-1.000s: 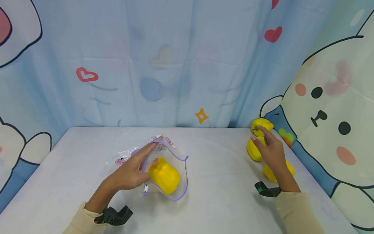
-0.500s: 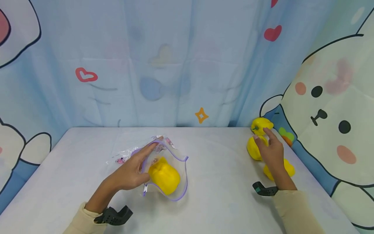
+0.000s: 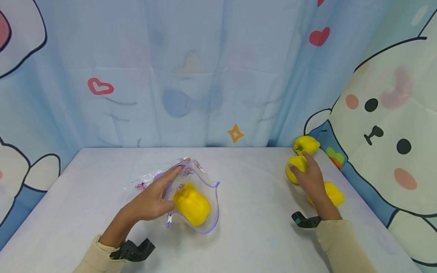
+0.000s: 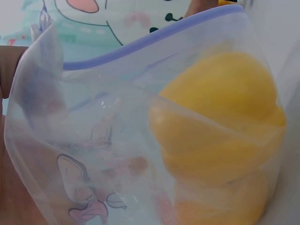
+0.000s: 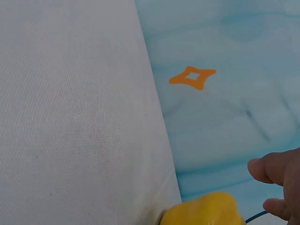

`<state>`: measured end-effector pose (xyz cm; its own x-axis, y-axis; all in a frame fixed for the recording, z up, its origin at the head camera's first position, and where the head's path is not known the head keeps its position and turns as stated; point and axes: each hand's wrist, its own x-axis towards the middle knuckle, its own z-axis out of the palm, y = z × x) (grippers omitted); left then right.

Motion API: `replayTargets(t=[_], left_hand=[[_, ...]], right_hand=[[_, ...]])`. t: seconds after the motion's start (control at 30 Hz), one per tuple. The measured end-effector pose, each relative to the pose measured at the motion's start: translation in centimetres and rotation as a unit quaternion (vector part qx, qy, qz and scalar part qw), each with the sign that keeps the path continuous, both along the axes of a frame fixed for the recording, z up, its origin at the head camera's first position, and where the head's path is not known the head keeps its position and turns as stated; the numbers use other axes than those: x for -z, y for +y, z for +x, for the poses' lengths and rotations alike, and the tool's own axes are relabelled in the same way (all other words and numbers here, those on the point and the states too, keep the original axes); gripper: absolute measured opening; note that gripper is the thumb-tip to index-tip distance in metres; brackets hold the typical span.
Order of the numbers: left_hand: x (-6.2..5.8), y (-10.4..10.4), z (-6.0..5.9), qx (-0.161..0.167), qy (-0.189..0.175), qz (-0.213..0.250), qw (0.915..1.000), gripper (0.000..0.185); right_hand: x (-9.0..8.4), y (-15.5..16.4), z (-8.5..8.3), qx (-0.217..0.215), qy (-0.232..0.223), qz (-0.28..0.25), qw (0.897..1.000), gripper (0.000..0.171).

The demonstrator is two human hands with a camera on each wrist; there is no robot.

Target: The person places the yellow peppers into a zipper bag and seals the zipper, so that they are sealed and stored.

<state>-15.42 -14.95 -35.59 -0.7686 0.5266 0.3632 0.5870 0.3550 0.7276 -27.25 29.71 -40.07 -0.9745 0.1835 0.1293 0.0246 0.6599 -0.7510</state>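
clear zip bag [image 3: 191,197]: open, holds yellow pepper [image 3: 192,203] | second yellow pepper [image 3: 296,167]: table's right

A white table [image 3: 252,212] with a faintly woven surface is seen, backed by a blue cartoon curtain. A clear zip bag with a purple rim [image 3: 201,189] lies on it left of centre, with a yellow bell pepper [image 3: 192,204] inside. Three more yellow bell peppers are set near the right edge: one at the back corner [image 3: 306,144], one in the middle [image 3: 295,167], one nearest [image 3: 332,193].
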Motion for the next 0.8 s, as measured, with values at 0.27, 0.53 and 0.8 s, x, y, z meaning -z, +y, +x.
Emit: replayTargets(t=[0.27,0.53,0.8], left_hand=[[0.1,0.1,-0.1,0.004,-0.001,0.006,1.0,0.091],[0.0,0.1,-0.1,0.001,-0.001,0.006,1.0,0.091],[0.1,-0.1,-0.2,0.004,-0.015,0.015,0.9998,0.091]], right_hand=[[0.3,-0.1,-0.1,-0.062,0.005,0.002,0.998,0.067],[0.9,-0.3,-0.2,-0.108,0.048,-0.016,0.993,0.059],[1.3,-0.5,-0.7,-0.129,0.003,0.002,0.992,0.073]])
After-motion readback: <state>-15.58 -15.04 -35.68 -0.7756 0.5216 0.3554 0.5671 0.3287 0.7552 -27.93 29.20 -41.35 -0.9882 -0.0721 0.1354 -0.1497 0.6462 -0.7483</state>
